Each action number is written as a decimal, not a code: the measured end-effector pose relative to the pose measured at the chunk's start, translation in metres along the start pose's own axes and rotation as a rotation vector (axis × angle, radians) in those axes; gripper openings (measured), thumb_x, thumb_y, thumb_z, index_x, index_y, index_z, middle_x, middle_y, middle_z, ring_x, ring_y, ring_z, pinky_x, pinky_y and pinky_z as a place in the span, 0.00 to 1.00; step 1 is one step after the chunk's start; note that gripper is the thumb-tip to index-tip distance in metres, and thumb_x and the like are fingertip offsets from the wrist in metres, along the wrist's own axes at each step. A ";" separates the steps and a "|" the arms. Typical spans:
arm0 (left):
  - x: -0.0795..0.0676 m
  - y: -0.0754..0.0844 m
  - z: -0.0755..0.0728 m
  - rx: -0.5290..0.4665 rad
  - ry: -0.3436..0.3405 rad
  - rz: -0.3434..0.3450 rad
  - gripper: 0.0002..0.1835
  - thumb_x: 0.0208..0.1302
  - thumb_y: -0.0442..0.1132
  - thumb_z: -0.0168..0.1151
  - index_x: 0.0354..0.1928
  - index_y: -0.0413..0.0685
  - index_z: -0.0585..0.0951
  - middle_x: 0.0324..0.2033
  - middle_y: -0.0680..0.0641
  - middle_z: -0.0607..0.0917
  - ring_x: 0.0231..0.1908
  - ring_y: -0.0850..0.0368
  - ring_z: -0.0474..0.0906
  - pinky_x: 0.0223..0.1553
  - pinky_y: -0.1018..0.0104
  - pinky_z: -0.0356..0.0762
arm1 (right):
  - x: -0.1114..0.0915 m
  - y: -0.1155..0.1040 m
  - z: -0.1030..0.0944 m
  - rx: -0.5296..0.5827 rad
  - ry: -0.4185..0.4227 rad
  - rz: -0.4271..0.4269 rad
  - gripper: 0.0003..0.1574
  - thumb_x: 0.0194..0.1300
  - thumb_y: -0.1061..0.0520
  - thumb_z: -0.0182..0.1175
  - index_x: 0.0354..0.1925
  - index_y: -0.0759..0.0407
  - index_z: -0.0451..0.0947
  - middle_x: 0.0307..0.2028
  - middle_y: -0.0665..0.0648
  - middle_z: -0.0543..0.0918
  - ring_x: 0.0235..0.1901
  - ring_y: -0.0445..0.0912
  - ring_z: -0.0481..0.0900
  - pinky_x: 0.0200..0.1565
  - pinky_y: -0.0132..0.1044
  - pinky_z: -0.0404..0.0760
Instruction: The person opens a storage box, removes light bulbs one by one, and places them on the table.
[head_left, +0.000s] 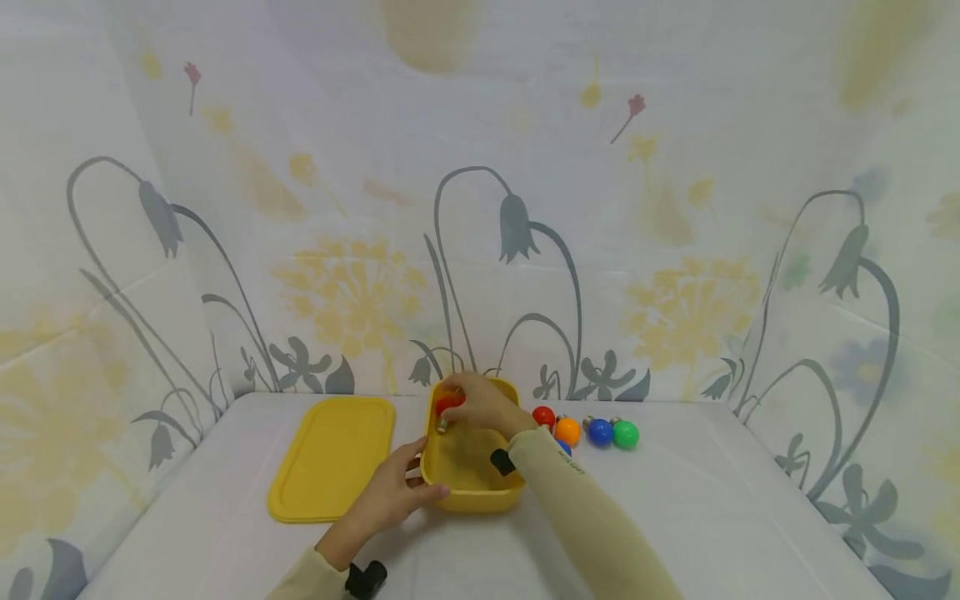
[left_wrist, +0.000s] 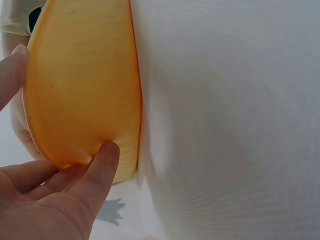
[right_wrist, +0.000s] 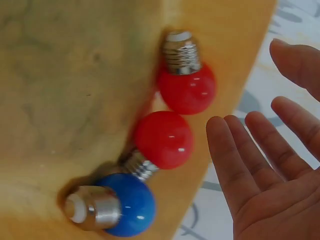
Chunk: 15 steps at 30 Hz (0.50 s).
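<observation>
A yellow plastic box (head_left: 472, 500) stands in the middle of the table. My left hand (head_left: 393, 487) holds its near left corner, thumb along the front; in the left wrist view the fingers (left_wrist: 102, 162) press its outer wall. Over the far part of the box is my right hand (head_left: 483, 404). In the right wrist view this hand (right_wrist: 272, 155) has its fingers extended, holding nothing, beside the bulbs. Inside the box lie a red light bulb (right_wrist: 190, 90), a second red bulb (right_wrist: 165, 140) and a blue bulb (right_wrist: 130, 205), with metal screw bases.
Flat on the table left of the box is a yellow lid (head_left: 333, 458). To the right sit several more bulbs: red (head_left: 543, 417), orange (head_left: 567, 432), blue (head_left: 600, 432) and green (head_left: 626, 434), plus another blue one partly behind the right sleeve. A patterned cloth (head_left: 480, 292) hangs behind.
</observation>
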<state>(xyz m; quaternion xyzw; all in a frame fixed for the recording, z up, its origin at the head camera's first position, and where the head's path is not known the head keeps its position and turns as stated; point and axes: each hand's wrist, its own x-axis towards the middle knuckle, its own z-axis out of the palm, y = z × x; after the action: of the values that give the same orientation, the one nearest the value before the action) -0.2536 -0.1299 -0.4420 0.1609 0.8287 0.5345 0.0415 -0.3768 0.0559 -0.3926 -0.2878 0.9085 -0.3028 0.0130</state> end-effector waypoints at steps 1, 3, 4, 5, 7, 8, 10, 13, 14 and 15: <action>0.000 0.000 0.000 -0.011 -0.004 0.005 0.50 0.55 0.47 0.72 0.70 0.31 0.55 0.67 0.31 0.61 0.59 0.36 0.70 0.52 0.56 0.77 | 0.000 0.002 0.001 0.000 -0.003 0.009 0.30 0.58 0.52 0.68 0.59 0.53 0.75 0.54 0.53 0.77 0.51 0.48 0.74 0.58 0.43 0.74; 0.000 0.000 0.001 -0.031 -0.011 0.014 0.50 0.55 0.48 0.72 0.70 0.30 0.54 0.67 0.30 0.60 0.59 0.36 0.70 0.52 0.56 0.78 | 0.001 0.006 0.004 0.006 -0.012 0.018 0.31 0.58 0.54 0.69 0.59 0.53 0.74 0.55 0.52 0.77 0.51 0.48 0.74 0.58 0.42 0.75; 0.000 0.000 0.001 -0.043 -0.014 0.017 0.50 0.55 0.47 0.71 0.70 0.29 0.54 0.67 0.30 0.59 0.59 0.35 0.70 0.51 0.56 0.78 | 0.002 0.007 0.005 0.004 -0.013 0.017 0.31 0.57 0.54 0.69 0.59 0.53 0.74 0.55 0.52 0.77 0.52 0.48 0.74 0.57 0.42 0.75; 0.000 0.000 0.001 -0.049 -0.015 0.017 0.50 0.55 0.47 0.71 0.70 0.29 0.54 0.67 0.30 0.59 0.59 0.35 0.70 0.51 0.56 0.78 | 0.003 0.009 0.006 0.005 -0.017 0.017 0.31 0.57 0.55 0.70 0.59 0.53 0.74 0.55 0.52 0.77 0.52 0.47 0.74 0.57 0.42 0.75; 0.000 0.000 0.001 -0.054 -0.015 0.019 0.50 0.56 0.46 0.71 0.70 0.28 0.53 0.67 0.29 0.59 0.58 0.35 0.70 0.51 0.56 0.78 | 0.005 0.010 0.008 -0.003 -0.020 0.006 0.31 0.57 0.55 0.70 0.58 0.54 0.75 0.54 0.52 0.78 0.52 0.47 0.75 0.57 0.41 0.75; 0.000 0.001 0.001 -0.052 -0.013 0.018 0.50 0.56 0.45 0.71 0.70 0.28 0.53 0.67 0.29 0.59 0.58 0.35 0.70 0.51 0.56 0.78 | 0.006 0.011 0.009 -0.002 -0.024 0.001 0.30 0.57 0.56 0.70 0.58 0.54 0.75 0.54 0.53 0.78 0.51 0.47 0.75 0.57 0.40 0.75; -0.001 0.001 0.001 -0.051 -0.008 0.014 0.49 0.56 0.44 0.71 0.70 0.29 0.53 0.67 0.29 0.59 0.59 0.35 0.70 0.51 0.56 0.78 | 0.008 0.011 0.010 -0.007 -0.032 -0.015 0.29 0.56 0.56 0.70 0.57 0.54 0.75 0.53 0.53 0.79 0.51 0.48 0.76 0.56 0.40 0.75; -0.001 0.000 0.001 -0.043 -0.004 0.009 0.50 0.56 0.44 0.71 0.70 0.29 0.53 0.67 0.30 0.59 0.59 0.35 0.70 0.51 0.57 0.78 | 0.009 0.010 0.011 -0.001 -0.050 -0.006 0.30 0.55 0.57 0.71 0.57 0.54 0.75 0.52 0.54 0.80 0.49 0.48 0.76 0.55 0.39 0.76; -0.001 0.000 0.001 -0.040 -0.002 0.005 0.49 0.56 0.44 0.71 0.71 0.30 0.53 0.67 0.30 0.59 0.59 0.35 0.70 0.51 0.57 0.78 | 0.009 0.010 0.011 0.000 -0.057 -0.002 0.30 0.55 0.57 0.71 0.57 0.55 0.75 0.52 0.54 0.80 0.49 0.49 0.76 0.55 0.40 0.76; -0.001 0.000 0.002 -0.036 -0.001 0.004 0.49 0.56 0.44 0.71 0.71 0.30 0.53 0.67 0.30 0.59 0.59 0.35 0.70 0.51 0.57 0.78 | 0.009 0.010 0.012 -0.003 -0.062 0.001 0.30 0.55 0.57 0.71 0.56 0.54 0.75 0.51 0.54 0.80 0.49 0.48 0.77 0.55 0.39 0.76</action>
<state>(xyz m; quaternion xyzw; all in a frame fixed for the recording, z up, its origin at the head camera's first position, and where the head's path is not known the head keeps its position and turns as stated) -0.2518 -0.1290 -0.4429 0.1621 0.8185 0.5494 0.0434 -0.3876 0.0512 -0.4067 -0.2967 0.9082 -0.2924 0.0410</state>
